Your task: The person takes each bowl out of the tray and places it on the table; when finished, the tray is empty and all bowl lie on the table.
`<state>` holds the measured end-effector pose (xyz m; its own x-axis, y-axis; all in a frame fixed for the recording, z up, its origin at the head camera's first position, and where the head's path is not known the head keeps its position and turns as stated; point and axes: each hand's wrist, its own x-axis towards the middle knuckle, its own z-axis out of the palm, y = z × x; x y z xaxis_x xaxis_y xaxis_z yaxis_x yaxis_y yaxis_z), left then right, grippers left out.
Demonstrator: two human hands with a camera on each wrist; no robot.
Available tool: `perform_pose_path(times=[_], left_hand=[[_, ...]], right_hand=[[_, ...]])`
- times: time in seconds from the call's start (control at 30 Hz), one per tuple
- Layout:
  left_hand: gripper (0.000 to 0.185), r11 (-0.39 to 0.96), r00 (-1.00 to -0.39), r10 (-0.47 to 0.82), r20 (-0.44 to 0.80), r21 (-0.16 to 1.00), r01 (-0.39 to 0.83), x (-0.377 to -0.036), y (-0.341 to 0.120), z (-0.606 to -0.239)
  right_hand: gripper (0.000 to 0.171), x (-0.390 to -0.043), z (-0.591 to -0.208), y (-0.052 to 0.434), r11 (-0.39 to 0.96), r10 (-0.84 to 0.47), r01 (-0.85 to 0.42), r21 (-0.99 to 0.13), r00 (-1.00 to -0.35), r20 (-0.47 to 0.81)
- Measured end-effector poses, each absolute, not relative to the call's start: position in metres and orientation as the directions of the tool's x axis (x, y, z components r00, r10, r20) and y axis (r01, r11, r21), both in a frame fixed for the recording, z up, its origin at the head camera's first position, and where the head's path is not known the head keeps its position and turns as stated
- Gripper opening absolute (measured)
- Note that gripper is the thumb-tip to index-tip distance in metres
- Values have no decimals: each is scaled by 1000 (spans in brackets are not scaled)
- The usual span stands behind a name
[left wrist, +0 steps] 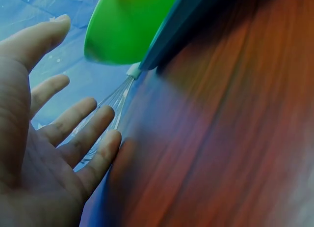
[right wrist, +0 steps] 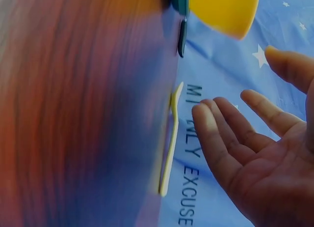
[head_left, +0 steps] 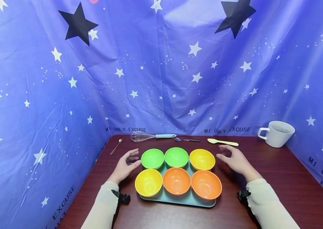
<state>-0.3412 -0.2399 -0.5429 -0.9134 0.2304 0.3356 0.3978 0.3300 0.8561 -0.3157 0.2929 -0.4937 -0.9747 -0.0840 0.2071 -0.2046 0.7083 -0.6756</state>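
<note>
Two green bowls point(head_left: 152, 159) point(head_left: 176, 157) and a yellow bowl point(head_left: 202, 159) form the back row on a teal tray point(head_left: 178, 200). In front of them stand another yellow bowl point(head_left: 148, 183) and two orange bowls point(head_left: 176, 181) point(head_left: 206, 185). My left hand point(head_left: 125, 165) is beside the left green bowl, its fingers spread and relaxed; in the left wrist view the hand point(left wrist: 54, 148) holds nothing. My right hand point(head_left: 237, 161) is just right of the back yellow bowl, apart from it. The right wrist view shows that hand point(right wrist: 265, 163) with loosely extended fingers, also holding nothing.
Along the table's back edge lie a small gold spoon point(head_left: 117, 146), a whisk point(head_left: 153, 136), a dark-handled spoon point(head_left: 187, 140) and a pale yellow spatula-like utensil point(head_left: 223, 142). A white mug point(head_left: 280, 135) stands at the back right corner. Star-printed blue cloth point(head_left: 161, 79) encloses the table.
</note>
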Motion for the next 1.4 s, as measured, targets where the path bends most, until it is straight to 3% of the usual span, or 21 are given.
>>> perform_pose_path(times=[0.27,0.57,1.4], left_hand=[[60,258,-904,287,318,883,392,-342,-233,-550],[59,287,-900,323,293,876,388,-337,-233,-552],[61,284,-901,332,280,881,378,-337,-231,-553]], right_hand=[[54,-317,-502,285,553,-141,-190,-811,-981,134],[51,-315,-504,278,433,-196,-161,-887,-977,82],[49,-316,-508,268,201,-222,25,-979,-973,-70]])
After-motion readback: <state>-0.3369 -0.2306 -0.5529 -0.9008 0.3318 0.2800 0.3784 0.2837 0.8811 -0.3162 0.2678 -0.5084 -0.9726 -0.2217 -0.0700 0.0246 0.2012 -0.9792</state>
